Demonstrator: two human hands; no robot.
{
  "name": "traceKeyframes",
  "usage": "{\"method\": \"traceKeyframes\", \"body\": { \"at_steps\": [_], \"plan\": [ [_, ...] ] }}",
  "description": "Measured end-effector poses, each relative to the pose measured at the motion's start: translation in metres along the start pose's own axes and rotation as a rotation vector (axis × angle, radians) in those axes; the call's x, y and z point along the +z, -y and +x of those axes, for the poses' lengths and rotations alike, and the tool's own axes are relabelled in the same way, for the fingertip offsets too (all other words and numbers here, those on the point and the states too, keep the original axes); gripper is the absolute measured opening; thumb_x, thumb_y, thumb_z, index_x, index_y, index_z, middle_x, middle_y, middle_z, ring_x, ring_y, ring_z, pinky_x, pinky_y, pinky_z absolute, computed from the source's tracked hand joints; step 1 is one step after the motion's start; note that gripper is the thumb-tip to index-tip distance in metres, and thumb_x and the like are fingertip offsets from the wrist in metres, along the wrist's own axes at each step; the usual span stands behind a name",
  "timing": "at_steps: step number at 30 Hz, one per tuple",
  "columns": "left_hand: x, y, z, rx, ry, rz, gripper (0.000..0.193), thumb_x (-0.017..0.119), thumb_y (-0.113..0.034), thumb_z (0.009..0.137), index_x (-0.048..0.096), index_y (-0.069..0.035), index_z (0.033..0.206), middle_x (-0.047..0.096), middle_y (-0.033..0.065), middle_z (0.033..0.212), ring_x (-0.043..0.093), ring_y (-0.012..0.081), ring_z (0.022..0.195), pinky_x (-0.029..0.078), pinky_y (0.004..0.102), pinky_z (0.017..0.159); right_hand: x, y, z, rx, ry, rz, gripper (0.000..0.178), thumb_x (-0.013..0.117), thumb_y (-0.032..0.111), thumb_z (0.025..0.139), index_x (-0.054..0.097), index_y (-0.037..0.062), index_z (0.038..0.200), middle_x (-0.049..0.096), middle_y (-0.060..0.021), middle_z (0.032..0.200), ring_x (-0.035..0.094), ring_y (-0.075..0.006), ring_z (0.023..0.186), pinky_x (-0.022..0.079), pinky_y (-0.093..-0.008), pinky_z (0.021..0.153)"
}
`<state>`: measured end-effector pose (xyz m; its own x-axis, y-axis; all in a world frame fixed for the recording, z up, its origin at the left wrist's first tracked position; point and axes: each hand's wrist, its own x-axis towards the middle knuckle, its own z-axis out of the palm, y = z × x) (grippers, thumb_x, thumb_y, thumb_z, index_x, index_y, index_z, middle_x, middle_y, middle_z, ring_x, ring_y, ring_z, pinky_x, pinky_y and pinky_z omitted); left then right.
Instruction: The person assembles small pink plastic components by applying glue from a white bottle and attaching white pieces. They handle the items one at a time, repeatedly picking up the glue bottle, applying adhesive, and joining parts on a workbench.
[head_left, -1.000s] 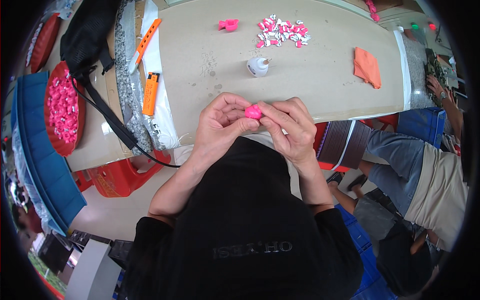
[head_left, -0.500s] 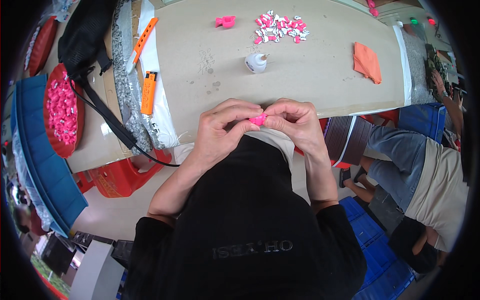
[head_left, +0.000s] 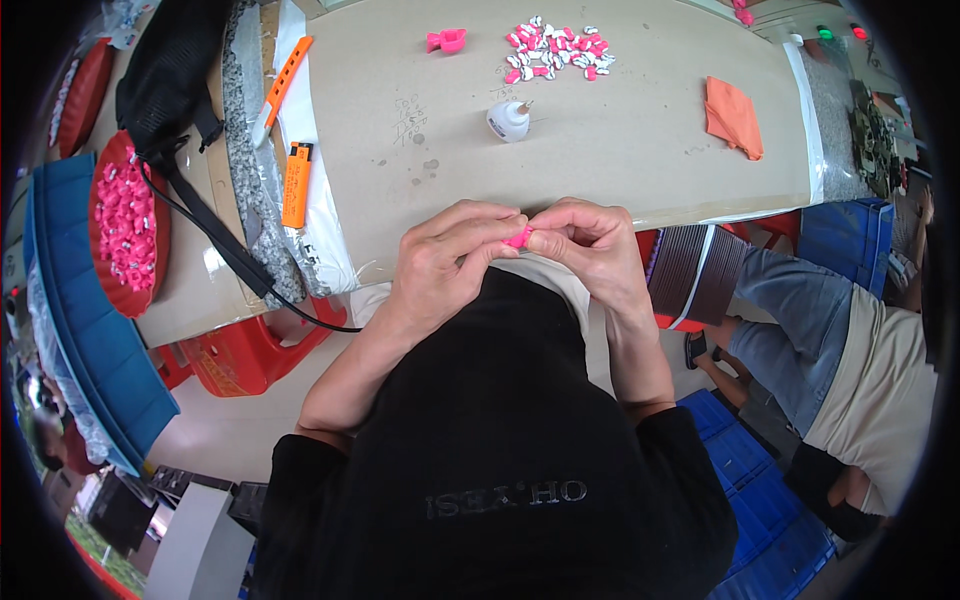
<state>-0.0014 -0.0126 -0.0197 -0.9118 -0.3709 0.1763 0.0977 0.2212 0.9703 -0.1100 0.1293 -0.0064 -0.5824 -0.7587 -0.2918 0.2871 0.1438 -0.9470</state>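
Both hands now drawn together at table edge: left hand and right hand pinch small pink piece between fingertips, less exposed than before. Glue bottle beyond, untouched.

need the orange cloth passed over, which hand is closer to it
Right. The right hand is at the table's near edge, on the same side as the orange cloth, which lies further up the table. The left hand is beside the right one, farther from the cloth.
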Motion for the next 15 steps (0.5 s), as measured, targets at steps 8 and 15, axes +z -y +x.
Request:
{"method": "traceKeyframes", "body": {
  "at_steps": [8, 15],
  "plan": [
    [-0.002, -0.005, 0.001, -0.036, 0.015, 0.041, 0.018, 0.063, 0.006, 0.073, 0.065, 0.0, 0.091, 0.064, 0.0115, 0.088, 0.065, 0.021, 0.077, 0.054, 0.028, 0.065, -0.002, -0.001, 0.003, 0.093, 0.042, 0.18, 0.012, 0.067, 0.004, 0.078, 0.065, -0.0051, 0.085, 0.065, -0.0096, 0.076, 0.061, -0.0101, 0.069, 0.05, -0.0205, 0.065],
    [-0.003, -0.014, 0.002, -0.192, 0.059, -0.067, 0.018, 0.065, 0.003, 0.074, 0.065, 0.001, 0.091, 0.064, 0.0112, 0.086, 0.064, 0.0187, 0.074, 0.053, 0.0263, 0.065, -0.013, -0.003, 0.007, 0.215, 0.128, 0.313, 0.011, 0.068, 0.004, 0.076, 0.066, -0.004, 0.083, 0.065, -0.0107, 0.075, 0.061, -0.0113, 0.067, 0.049, -0.0214, 0.063]
  ]
}}
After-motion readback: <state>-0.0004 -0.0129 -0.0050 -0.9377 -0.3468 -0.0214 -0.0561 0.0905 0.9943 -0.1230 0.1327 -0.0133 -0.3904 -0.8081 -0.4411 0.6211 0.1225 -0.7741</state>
